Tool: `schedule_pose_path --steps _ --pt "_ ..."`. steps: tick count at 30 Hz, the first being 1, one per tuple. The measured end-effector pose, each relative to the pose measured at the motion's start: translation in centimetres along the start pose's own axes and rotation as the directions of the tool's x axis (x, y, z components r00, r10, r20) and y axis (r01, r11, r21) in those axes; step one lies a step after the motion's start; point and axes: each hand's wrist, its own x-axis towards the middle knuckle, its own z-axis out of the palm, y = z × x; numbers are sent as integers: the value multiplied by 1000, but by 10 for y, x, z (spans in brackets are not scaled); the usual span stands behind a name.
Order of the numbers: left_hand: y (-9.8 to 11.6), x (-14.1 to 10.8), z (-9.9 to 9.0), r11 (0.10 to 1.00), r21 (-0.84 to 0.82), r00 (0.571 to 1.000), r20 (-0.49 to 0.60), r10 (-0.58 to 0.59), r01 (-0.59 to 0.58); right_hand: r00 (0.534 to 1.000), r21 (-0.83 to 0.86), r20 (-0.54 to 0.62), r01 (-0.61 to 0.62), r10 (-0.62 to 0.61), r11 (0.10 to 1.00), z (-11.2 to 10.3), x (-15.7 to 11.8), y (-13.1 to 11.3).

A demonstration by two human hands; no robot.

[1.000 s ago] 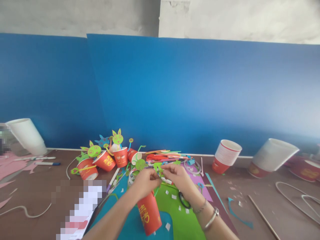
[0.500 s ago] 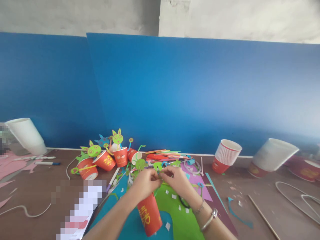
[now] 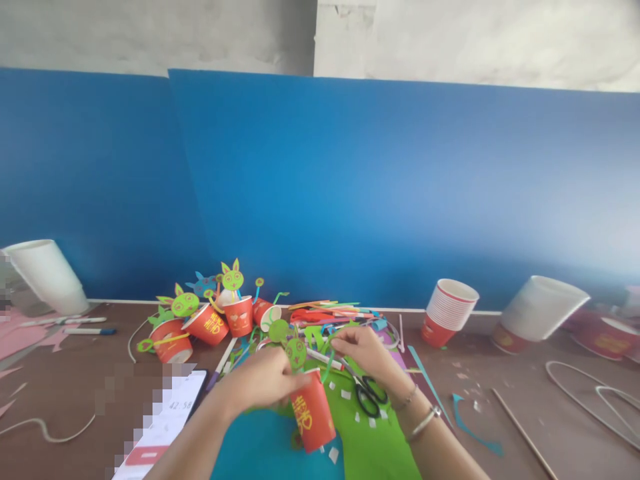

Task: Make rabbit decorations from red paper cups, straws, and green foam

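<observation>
A red paper cup (image 3: 314, 412) with yellow lettering is held at its upper left by my left hand (image 3: 265, 380), thumb against the rim. Above the cup's opening shows a green paper face (image 3: 295, 352). My right hand (image 3: 361, 352) pinches a green strip (image 3: 329, 360) that runs down to the cup's right side. Black-handled scissors (image 3: 369, 395) lie below my right hand on green paper (image 3: 377, 447). A red-capped white marker (image 3: 326, 360) lies between the hands.
Decorated red cups (image 3: 239, 316) stand and lie at back left. Colourful strips (image 3: 335, 312) lie behind my hands. Stacked cups (image 3: 451, 305) stand right; a phone (image 3: 173, 417) lies left. A thin stick (image 3: 523, 433) is at right.
My left hand has moved down and left onto the cup, which has shifted right and up. My hands have parted, and the scissors and marker now show between them.
</observation>
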Motion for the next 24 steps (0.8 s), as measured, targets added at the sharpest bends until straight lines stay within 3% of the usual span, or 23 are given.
schedule_pose_path --steps 2,4,9,13,15,20,24 --pt "0 -8 3 999 44 988 153 -25 18 1000 -17 5 -21 21 1000 -4 1 1" --pt "2 -11 12 996 83 984 180 -1 -15 999 -41 18 -40 40 998 -8 0 1" --pt "11 -4 42 998 47 996 71 -52 49 996 -118 58 -60 67 991 -20 -3 2" --pt "9 5 56 994 86 986 -153 -60 74 994 -191 68 -70 84 979 -26 -4 6" --pt "5 7 61 994 51 974 -207 -88 101 993 -220 66 -84 101 972 -27 -4 7" --pt "-7 6 73 985 -156 969 -222 -106 72 987 -226 117 -79 108 971 -22 -5 4" --pt "-8 3 86 986 -149 968 -227 -110 77 990 -234 112 -53 81 971 -25 -5 0"
